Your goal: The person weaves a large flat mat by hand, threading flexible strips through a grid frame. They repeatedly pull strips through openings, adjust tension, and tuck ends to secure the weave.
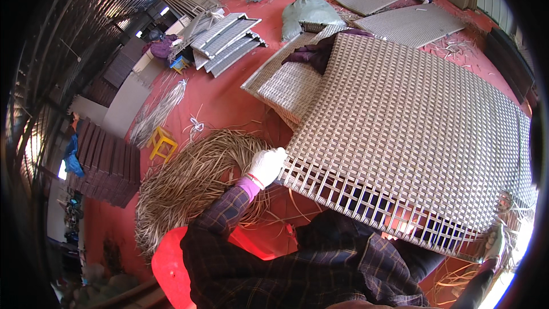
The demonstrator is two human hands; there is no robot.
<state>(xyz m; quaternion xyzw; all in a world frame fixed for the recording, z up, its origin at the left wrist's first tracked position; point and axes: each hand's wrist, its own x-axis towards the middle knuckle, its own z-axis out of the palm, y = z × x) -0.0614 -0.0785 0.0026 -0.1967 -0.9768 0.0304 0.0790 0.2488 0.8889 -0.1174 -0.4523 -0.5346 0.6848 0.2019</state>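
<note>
A large woven rattan-look panel [412, 120] in grey-beige strips slants across the right half. Along its near edge runs an open lattice [366, 203] of bare strands, less densely woven than the rest. My left hand [267, 167], in a white glove, is closed on the panel's near left corner. My right hand [495, 246] is at the near right corner, beside a bunch of loose strands [513, 205]; its fingers are only partly visible at the dark rim. Dark purple cloth [311, 57] lies at the panel's far left edge, over more woven panels [286, 86].
A big coil of strips [189, 194] lies left of my left hand, near a yellow stool [163, 144]. Brown slatted pieces [108, 163] are stacked farther left. Stacked panels [226, 43], a green sack [309, 14] and flat panels [409, 23] lie beyond. A red seat [171, 266] is beside me.
</note>
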